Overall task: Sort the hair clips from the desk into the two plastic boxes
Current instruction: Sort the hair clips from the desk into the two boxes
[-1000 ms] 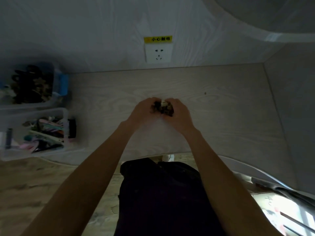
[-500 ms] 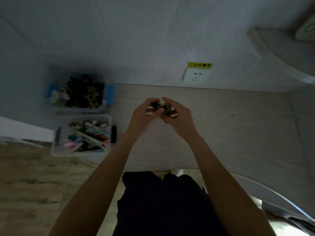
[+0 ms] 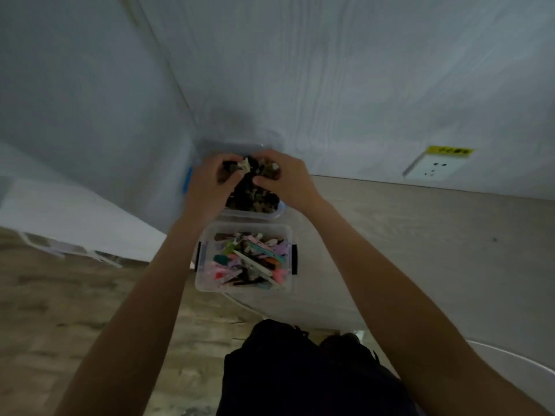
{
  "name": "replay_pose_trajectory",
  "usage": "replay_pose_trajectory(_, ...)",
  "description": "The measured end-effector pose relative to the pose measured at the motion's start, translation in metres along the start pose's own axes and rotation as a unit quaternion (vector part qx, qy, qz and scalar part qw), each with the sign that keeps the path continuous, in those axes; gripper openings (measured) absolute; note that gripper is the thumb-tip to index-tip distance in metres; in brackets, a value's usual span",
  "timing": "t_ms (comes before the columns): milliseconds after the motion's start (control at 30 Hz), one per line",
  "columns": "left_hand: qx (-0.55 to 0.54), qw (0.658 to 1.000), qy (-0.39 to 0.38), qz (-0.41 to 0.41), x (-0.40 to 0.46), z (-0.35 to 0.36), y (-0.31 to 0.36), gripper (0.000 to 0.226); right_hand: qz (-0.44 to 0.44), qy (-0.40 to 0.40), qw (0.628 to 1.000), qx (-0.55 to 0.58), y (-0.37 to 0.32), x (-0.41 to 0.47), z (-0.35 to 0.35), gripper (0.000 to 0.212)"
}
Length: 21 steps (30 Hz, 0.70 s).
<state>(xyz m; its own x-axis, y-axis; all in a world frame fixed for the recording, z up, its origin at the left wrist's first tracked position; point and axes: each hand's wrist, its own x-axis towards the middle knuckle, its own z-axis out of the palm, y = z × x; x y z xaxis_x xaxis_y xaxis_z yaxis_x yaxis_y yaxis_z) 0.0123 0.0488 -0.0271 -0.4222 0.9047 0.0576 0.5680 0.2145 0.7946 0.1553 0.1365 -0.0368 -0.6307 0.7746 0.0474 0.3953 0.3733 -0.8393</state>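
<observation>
Both the left hand [image 3: 210, 183] and right hand [image 3: 286, 180] grip a bunch of dark hair clips [image 3: 247, 169] over the heaped far box [image 3: 270, 214], where released clips may slide off onto the table [image 3: 420, 250].

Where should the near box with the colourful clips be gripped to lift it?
On its two short ends, at the dark latch handles, one hand from each side. The near box is a wide open-topped clear tub, heaped with loose colourful clips, so a level two-sided hold would likely keep them in.
</observation>
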Motion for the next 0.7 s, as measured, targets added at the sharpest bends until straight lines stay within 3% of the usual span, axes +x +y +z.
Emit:
replay_pose_trajectory(167, 0.170, 0.984, -0.028, 0.041, 0.011, -0.020, -0.027, 0.032, -0.015, -0.069, 0.982, -0.175, 0.001, 0.019, 0.004, 0.055)
replay_pose_trajectory(367, 0.211, 0.969, -0.087, 0.091, 0.013, -0.021, -0.049, 0.040, 0.011, -0.050, 0.965, -0.258, -0.001, 0.008, 0.016, 0.052)
replay_pose_trajectory(467, 0.275, 0.935, -0.178, 0.138, 0.012, -0.013, -0.062, 0.046, -0.001, -0.074, 0.962, -0.265, -0.002, -0.002, 0.034, 0.046)
replay_pose_trajectory(533, 0.317, 0.923, -0.185, 0.118, 0.014, -0.007, -0.070, 0.047, -0.003, -0.087, 0.967, -0.241, -0.006, -0.012, 0.040, 0.041)
replay_pose_trajectory(700, 0.232, 0.955, -0.129, 0.134, 0.015, -0.007, -0.068, 0.040, -0.095, -0.126, 0.951, -0.264, 0.006, -0.039, 0.035, 0.034)
